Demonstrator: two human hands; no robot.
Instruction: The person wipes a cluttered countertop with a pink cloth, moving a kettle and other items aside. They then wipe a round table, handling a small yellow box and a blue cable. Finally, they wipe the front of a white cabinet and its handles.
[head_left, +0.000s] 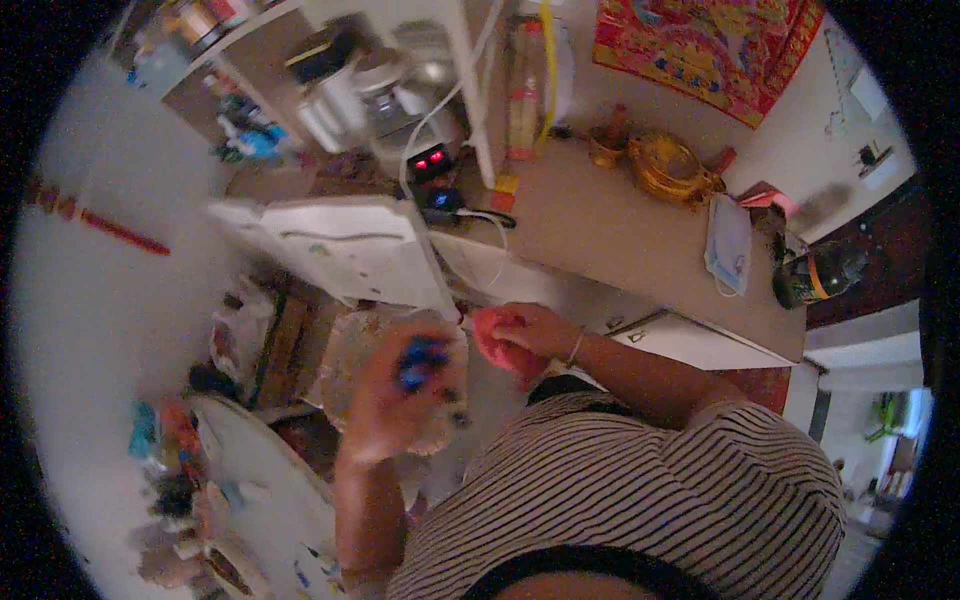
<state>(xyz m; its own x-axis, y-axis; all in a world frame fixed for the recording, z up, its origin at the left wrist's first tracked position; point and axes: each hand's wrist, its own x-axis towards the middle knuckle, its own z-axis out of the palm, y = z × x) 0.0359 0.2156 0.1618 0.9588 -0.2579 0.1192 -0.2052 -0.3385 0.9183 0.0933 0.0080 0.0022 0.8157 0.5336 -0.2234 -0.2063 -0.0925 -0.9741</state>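
Observation:
My left hand (382, 397) is raised left of my body, its fingers curled round a small blue object (420, 364); motion blur hides what kind it is. My right hand (532, 330) reaches in from the right, holding a bunched pink cloth (501, 341) close to the lower corner of a white panel (349, 247), which looks like an open cabinet door. Below and behind my left hand is a pale patterned surface (345, 352), too blurred to name.
A brown countertop (585, 217) holds a golden bowl-like vessel (667, 165), a face mask (729, 244) and a dark bottle (825, 277). Near its left end are a red-lit digital display (429, 160) and a white cable (412, 142). A white rounded surface (255, 465) stands lower left.

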